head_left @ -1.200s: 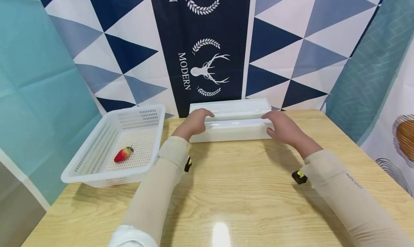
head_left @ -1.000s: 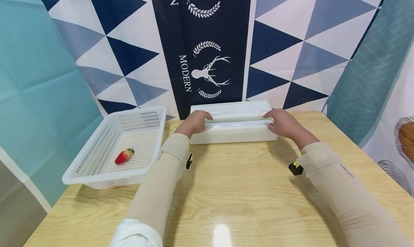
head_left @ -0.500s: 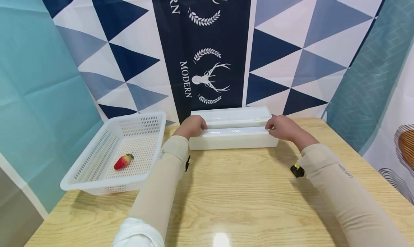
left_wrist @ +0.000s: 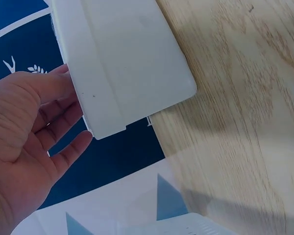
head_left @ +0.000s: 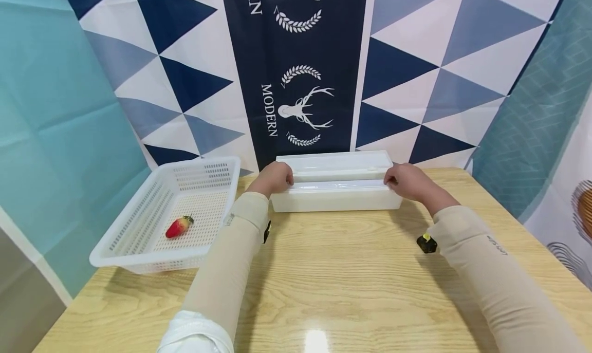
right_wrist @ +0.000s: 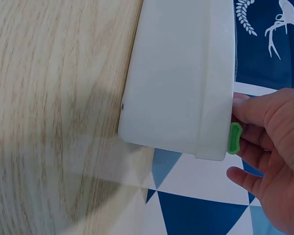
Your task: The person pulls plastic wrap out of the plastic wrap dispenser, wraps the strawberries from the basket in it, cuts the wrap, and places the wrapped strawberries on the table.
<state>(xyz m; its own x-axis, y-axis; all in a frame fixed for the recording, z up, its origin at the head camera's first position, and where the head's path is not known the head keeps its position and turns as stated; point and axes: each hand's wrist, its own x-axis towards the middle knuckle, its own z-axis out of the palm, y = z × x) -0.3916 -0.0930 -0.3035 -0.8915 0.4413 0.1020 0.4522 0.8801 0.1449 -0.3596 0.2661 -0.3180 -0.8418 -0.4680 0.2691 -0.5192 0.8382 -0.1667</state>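
A long white box [head_left: 337, 201] stands near the back of the table, its white lid [head_left: 335, 161] tilted up behind it. At the box's left end my left hand [head_left: 274, 178] holds the upper edge with curled fingers; in the left wrist view that hand [left_wrist: 34, 132] has its thumb against the edge of the box [left_wrist: 132, 63]. My right hand [head_left: 409, 182] grips the right end. From the right wrist, the hand [right_wrist: 279, 152] has thumb and fingers at the rim of the box [right_wrist: 171, 78], beside a small green piece [right_wrist: 234, 138]. The box's inside is mostly hidden.
On the left of the wooden table [head_left: 333, 286] is a white perforated basket [head_left: 152, 263] with a red and yellow strawberry [head_left: 179, 226] in it. A patterned cloth [head_left: 305, 44] hangs close behind the box.
The fingers of both hands, more spread across the box's top earlier, have drawn together and curled at its two ends. The head view has shifted slightly. Basket and strawberry stay put.
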